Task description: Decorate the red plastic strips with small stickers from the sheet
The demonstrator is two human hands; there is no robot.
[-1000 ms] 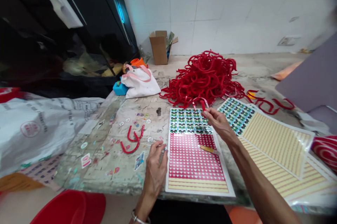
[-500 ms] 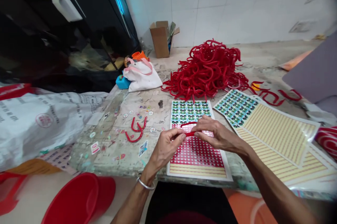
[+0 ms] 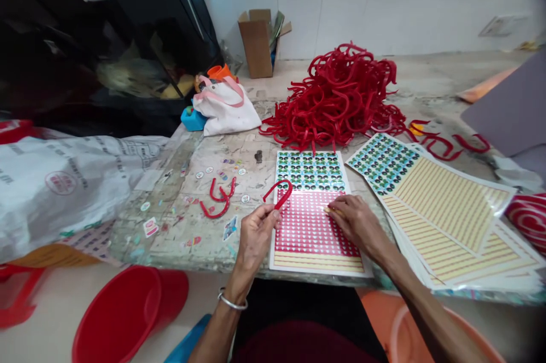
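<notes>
My left hand (image 3: 258,233) pinches one end of a curved red strip (image 3: 286,195), which loops up over the sticker sheet. Over the pink rows of that sticker sheet (image 3: 315,260), my right hand (image 3: 350,216) has its fingers pinched around something small and yellowish, too small to make out. The sheet has green and blue eye-like stickers at the top and yellow striped ones at the bottom. Several curved red strips (image 3: 217,215) lie left of the sheet. Behind it rises a big tangled pile of red strips (image 3: 336,95).
More sticker sheets (image 3: 443,203) overlap on the right. A white cloth bag (image 3: 228,112), a blue container (image 3: 193,119) and a cardboard box (image 3: 256,47) stand at the back. Below the table's front edge are a red bucket (image 3: 123,317) and an orange one (image 3: 426,329).
My hands have moved apart. The right one has let go of the red strip and shifted right and down over the pink stickers; the left keeps the strip, now raised in a loop.
</notes>
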